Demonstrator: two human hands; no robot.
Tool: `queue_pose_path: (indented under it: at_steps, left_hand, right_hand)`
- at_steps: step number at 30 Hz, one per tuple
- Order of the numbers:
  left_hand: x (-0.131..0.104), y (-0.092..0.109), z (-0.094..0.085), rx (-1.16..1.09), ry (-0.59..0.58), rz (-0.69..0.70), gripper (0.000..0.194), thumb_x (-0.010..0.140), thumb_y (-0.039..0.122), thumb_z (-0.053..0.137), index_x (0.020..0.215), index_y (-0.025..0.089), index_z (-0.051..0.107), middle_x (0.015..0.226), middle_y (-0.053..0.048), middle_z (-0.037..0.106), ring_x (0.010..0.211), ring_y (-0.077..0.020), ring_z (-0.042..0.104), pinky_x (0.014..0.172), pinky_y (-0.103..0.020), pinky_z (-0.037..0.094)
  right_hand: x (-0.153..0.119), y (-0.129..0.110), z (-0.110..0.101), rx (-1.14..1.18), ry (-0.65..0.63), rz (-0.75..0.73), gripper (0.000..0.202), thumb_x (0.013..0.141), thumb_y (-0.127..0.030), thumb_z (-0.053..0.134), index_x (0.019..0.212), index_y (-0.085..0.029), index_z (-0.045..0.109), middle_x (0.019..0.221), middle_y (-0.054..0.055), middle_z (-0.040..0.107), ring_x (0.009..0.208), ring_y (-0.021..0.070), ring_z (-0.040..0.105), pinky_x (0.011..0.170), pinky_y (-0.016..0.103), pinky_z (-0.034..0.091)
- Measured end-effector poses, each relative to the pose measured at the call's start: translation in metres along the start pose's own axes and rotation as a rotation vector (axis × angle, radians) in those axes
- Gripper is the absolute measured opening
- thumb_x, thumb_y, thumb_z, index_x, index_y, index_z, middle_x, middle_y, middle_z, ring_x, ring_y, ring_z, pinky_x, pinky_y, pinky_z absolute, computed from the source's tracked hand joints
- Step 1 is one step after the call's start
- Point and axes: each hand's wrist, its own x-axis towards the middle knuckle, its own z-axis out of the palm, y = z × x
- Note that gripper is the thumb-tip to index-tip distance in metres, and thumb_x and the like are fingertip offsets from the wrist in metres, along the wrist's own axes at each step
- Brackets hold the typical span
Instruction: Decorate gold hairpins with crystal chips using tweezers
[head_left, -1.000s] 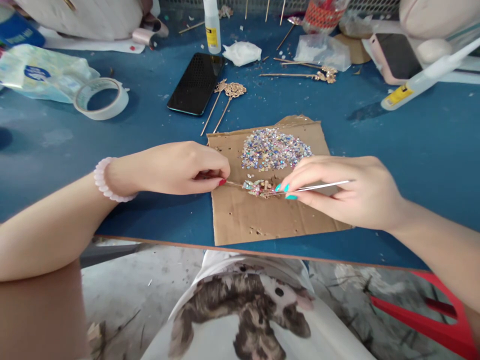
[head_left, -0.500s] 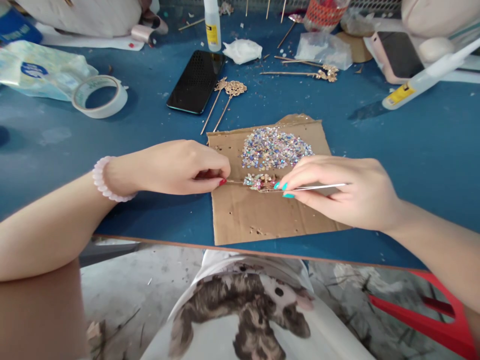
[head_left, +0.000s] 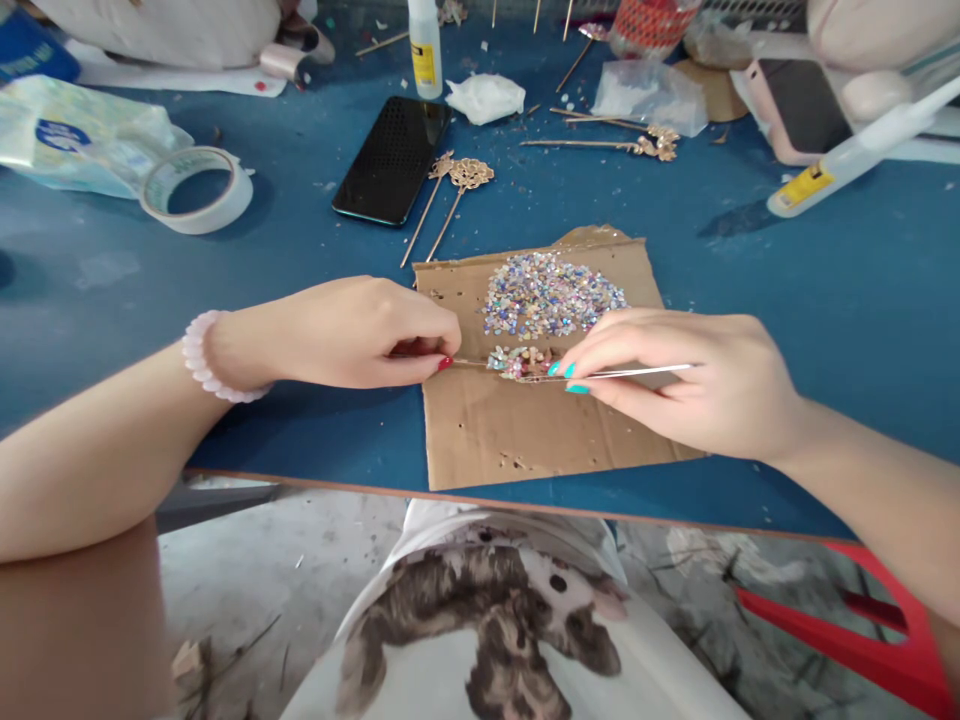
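My left hand [head_left: 360, 335] pinches the thin metal stem of a hairpin, whose jewelled head [head_left: 517, 362] of pink, green and clear stones lies over a piece of cardboard [head_left: 480, 430]. In my right hand [head_left: 690, 385] is a pair of slim metal tweezers [head_left: 637, 373], held between thumb and fingers, with the tips at the lower edge of the jewelled head. Just above it on the cardboard spreads a pile of small shiny multicoloured stones [head_left: 547, 295]. The right fingertips partly hide the right end of the head.
Behind the cardboard are two gold hairpins [head_left: 469, 178], a black phone [head_left: 394, 160] and a glue bottle [head_left: 425, 55]. A tape roll [head_left: 196, 190] lies left. Another glue bottle [head_left: 810, 188] and a pink phone [head_left: 799, 110] are at right. The table edge [head_left: 360, 488] runs in front.
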Motion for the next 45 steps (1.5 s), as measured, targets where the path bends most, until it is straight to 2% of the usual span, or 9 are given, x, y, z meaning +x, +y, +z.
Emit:
queue_pose_path:
  at_steps: [45]
  left_hand:
    - [-0.0017,-0.0026,0.0009,0.028,0.003,0.000,0.018,0.098,0.024,0.046,0.093,0.021,0.063,0.079,0.000,0.066,0.066,-0.0119,0.055,0.062,-0.025,0.036]
  right_hand:
    - [-0.0005,-0.0008,-0.0008,-0.015,0.003,0.004,0.008,0.092,-0.014,0.066,0.090,-0.022,0.068,0.086,0.000,0.077,0.077,0.0142,0.073,0.070,0.027,0.055]
